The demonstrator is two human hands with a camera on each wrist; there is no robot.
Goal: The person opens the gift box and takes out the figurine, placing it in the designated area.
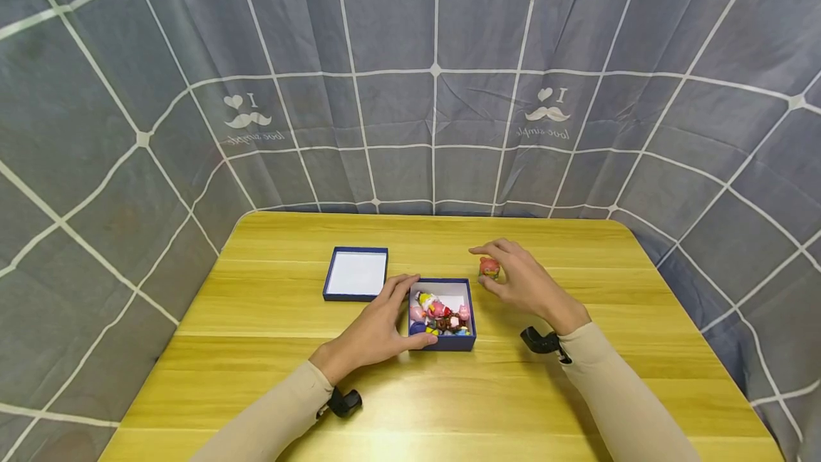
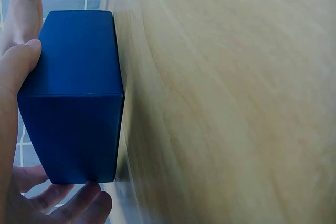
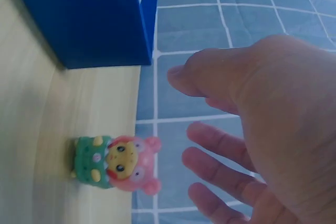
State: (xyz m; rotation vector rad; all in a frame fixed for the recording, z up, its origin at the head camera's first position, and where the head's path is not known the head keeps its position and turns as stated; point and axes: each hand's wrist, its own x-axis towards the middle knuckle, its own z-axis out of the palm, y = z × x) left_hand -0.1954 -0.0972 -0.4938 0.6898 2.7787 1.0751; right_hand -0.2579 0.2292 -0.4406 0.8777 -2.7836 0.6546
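Observation:
A dark blue open-topped box (image 1: 449, 344) with a white inside holds several small toy figurines (image 1: 438, 309) in pink, red, brown and yellow. My left hand (image 1: 375, 330) grips this box at its left side, thumb at the near wall and fingers toward the far wall; the left wrist view shows the thumb on the blue side (image 2: 79, 59). To the right of the box, one figurine (image 1: 489, 267) stands upright on the table. It has a yellow face, a pink hood and a green body (image 3: 93, 161). Around and above it, my right hand (image 1: 529, 284) is spread, apart from the figurine in the right wrist view.
A shallow blue lid (image 1: 355, 273), white inside, lies behind and left of the box. Everything stands on a wood-grain table (image 1: 423, 405). A grey curtain with white grid lines (image 1: 398, 113) hangs around the far and side edges. Each wrist wears a black camera (image 1: 541, 340).

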